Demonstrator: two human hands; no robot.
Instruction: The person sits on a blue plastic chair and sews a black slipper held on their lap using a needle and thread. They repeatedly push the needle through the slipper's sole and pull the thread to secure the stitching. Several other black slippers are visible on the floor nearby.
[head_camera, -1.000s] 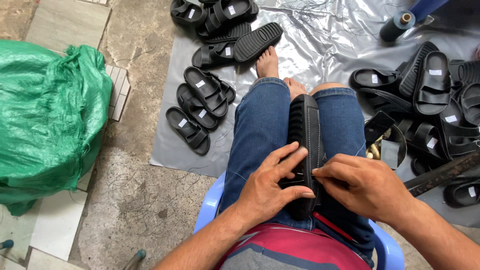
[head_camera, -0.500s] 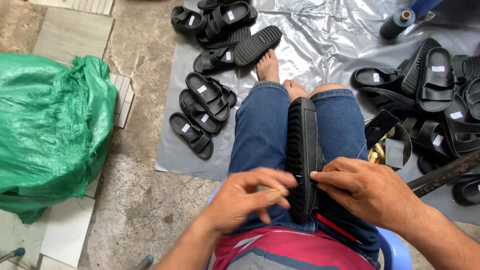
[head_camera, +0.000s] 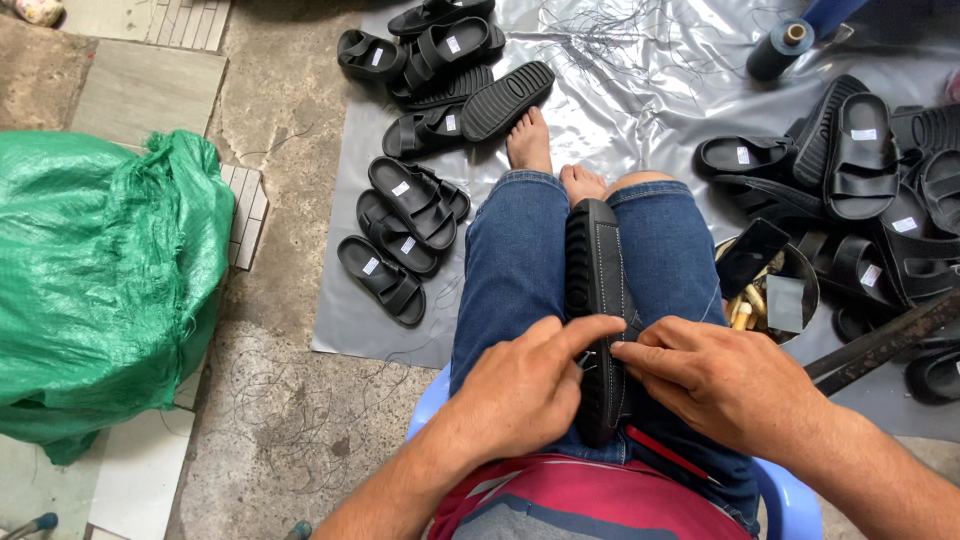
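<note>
A black sandal stands on its edge between the person's knees, clamped by the jeans, sole side to the left and strap side to the right. The left hand lies against its near end, index finger stretched out across the sole's edge, the other fingers curled loosely — it presses rather than grips. The right hand meets it from the other side, thumb and forefinger pinched together at the sandal's edge; whether they hold a needle or thread I cannot tell. The person sits on a blue plastic chair. More black sandals lie on the grey plastic sheet on the floor, left of the legs — a second heap lies at its right edge. A green sack sits on the concrete to the left.
</note>
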